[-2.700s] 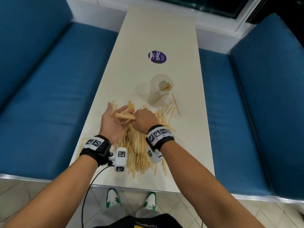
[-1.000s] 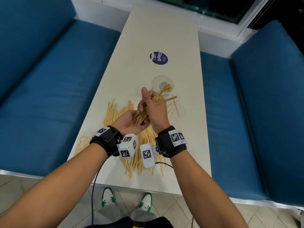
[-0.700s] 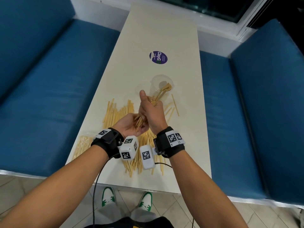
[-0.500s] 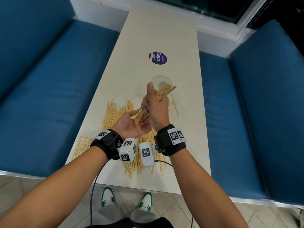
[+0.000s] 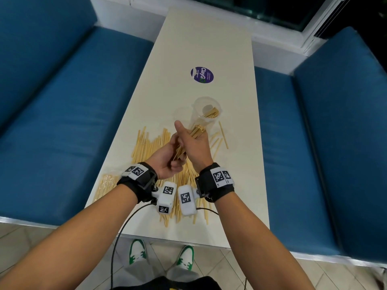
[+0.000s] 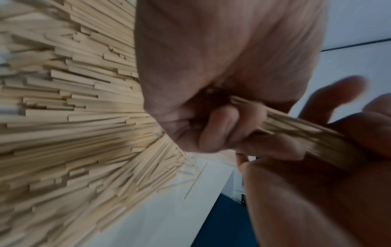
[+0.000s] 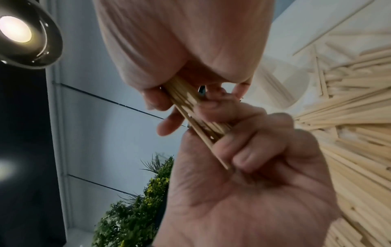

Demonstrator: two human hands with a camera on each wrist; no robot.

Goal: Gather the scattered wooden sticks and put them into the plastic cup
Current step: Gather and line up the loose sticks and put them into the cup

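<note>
A clear plastic cup (image 5: 206, 114) stands upright on the white table (image 5: 201, 38), with several wooden sticks (image 5: 212, 112) leaning inside it. Just in front of the cup, my right hand (image 5: 191, 139) grips a bundle of sticks (image 5: 196, 130) tilted toward the cup, thumb pointing up. My left hand (image 5: 174, 159) curls its fingers (image 7: 249, 147) round the bundle's lower end (image 7: 203, 127). The left wrist view shows the same bundle (image 6: 306, 133) between both hands. Many loose sticks (image 5: 150, 143) lie spread on the table under and around my hands.
A purple round sticker (image 5: 202, 74) lies beyond the cup. A clear packet of sticks (image 5: 104, 185) sits at the table's near left edge. Blue benches (image 5: 62, 122) (image 5: 335, 143) flank the table. One stick (image 5: 223, 135) lies to the right of the cup.
Both hands lifted a bundle off the pile. Half a second ago my left palm lay open under it; now its fingers curl round the lower end, and the stick tips sit lower and more even.
</note>
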